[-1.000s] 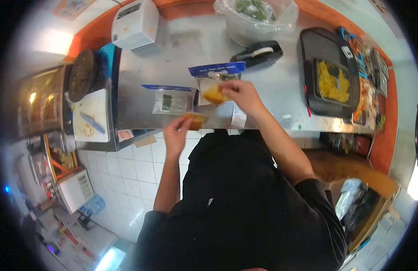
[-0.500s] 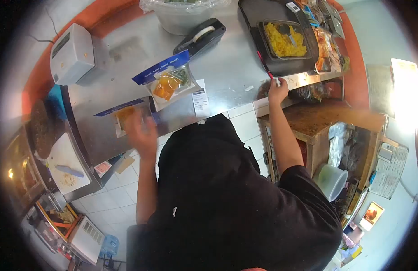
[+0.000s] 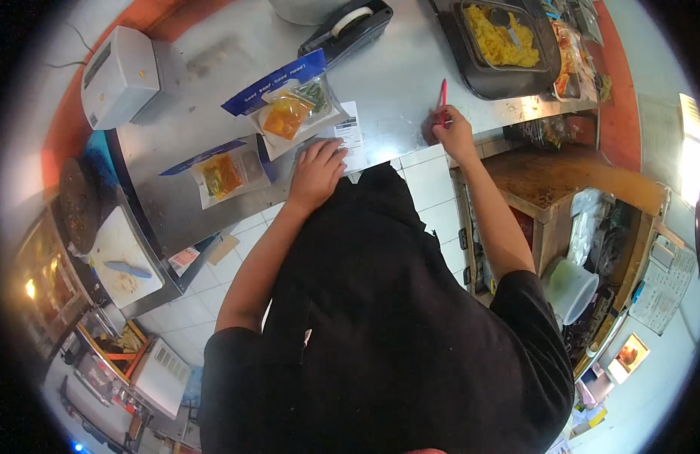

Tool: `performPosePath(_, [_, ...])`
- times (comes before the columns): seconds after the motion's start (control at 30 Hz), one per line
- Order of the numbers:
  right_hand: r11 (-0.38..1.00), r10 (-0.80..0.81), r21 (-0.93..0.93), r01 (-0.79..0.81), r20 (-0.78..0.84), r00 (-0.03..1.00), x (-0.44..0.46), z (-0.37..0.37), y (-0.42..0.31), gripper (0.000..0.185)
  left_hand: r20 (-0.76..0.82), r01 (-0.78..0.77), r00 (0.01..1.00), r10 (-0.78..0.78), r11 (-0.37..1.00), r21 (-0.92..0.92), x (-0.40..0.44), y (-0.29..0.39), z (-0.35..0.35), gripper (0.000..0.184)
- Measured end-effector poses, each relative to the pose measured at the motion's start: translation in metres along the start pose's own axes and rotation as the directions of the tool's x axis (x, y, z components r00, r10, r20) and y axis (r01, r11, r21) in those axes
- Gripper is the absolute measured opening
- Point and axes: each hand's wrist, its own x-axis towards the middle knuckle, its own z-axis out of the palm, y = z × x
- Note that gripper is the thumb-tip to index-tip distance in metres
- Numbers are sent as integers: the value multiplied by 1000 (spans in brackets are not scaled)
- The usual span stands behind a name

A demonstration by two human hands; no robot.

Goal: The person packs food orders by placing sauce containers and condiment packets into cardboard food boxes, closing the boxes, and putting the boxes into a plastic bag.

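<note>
My left hand [image 3: 317, 172] lies flat at the counter's front edge, its fingertips at the left side of a printed paper slip [image 3: 351, 136]. In my right hand [image 3: 456, 135] is a red pen [image 3: 443, 97], gripped upright above the steel counter, to the right of the slip. Just beyond my left hand sits a food pack [image 3: 289, 113] with a blue printed band, orange food and greens inside. A second blue-banded pack [image 3: 221, 175] with orange food rests further left.
A black tape dispenser [image 3: 357, 30] stands behind the packs. At right is a black tray [image 3: 509, 82] holding a container of yellow food [image 3: 502, 34]. A white machine [image 3: 121, 79] stands back left, and a knife [image 3: 128, 269] lies on a white cutting board [image 3: 123, 250].
My left hand has moved right, from near the left pack to the slip. My right hand has drawn the pen left, away from the black tray. The view has shifted slightly.
</note>
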Motion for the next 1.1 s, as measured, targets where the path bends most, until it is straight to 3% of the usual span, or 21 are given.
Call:
performPosePath(0.03, [1000,5,1,-5,3,1000,-4,3,0,35,-11,-1,1000,1,1000,-11,0,-2,2,33])
performPosePath(0.07, [952,62,293,-90,105,993,-10,8,-1,42,-8,1,1000,-1,1000,-11,1,-4,4,33])
performPosePath(0.1, [813,84,549,-193,219,972,-16,13,-10,50,-25,4,1000,-5,1000,-22,1,-7,7,34])
performPosePath(0.13, [811,84,551,-196,222,971,-22,12,-25,50,-40,8,999,-10,999,-32,1,-8,6,34])
performPosePath(0.2, [448,-27,829,-336,388,921,-36,11,-53,59,-38,32,999,-34,999,-37,2,-5,3,35])
performPosePath(0.3, [471,-78,852,-229,299,951,-58,31,-68,53,-66,59,996,-65,995,-82,4,-5,5,38])
performPosePath(0.33, [536,-51,840,-88,136,989,-73,42,-90,38,-95,63,993,-74,991,-118,4,-6,7,40])
performPosePath(0.37, [535,-49,840,-90,137,989,-75,49,-84,38,-93,64,993,-75,991,-118,3,-7,8,40])
performPosePath(0.43, [679,80,733,-45,-13,997,-77,66,-67,28,-58,92,994,-95,995,-43,4,-6,9,44])
performPosePath(0.5, [659,193,746,-94,-48,980,-77,73,-65,23,-30,106,994,-107,994,-22,4,-4,8,45])
performPosePath(0.6, [361,198,918,-166,99,975,-78,78,-84,22,5,127,992,-127,992,12,5,-2,6,47])
performPosePath(0.63, [361,199,918,-165,97,975,-79,81,-84,22,20,134,991,-134,991,23,4,-1,6,48])
performPosePath(0.7, [595,12,797,-103,119,993,-82,89,-75,21,18,132,991,-133,991,30,5,0,6,48])
performPosePath(0.73, [642,24,756,-128,147,989,-85,95,-69,22,14,134,991,-135,990,37,5,0,5,48])
performPosePath(0.83, [706,6,695,-131,179,984,-84,105,-69,20,2,122,992,-122,992,41,5,1,5,49])
performPosePath(0.9, [639,-27,767,-59,98,995,-88,106,-80,19,-4,109,994,-109,993,45,5,-1,6,51])
performPosePath(0.97, [801,-140,591,96,29,990,-89,99,-86,19,-9,96,995,-96,994,49,4,-3,8,53])
performPosePath(1.1, [873,-231,436,220,-28,972,-87,105,-78,19,-32,97,995,-96,995,36,5,-3,8,58])
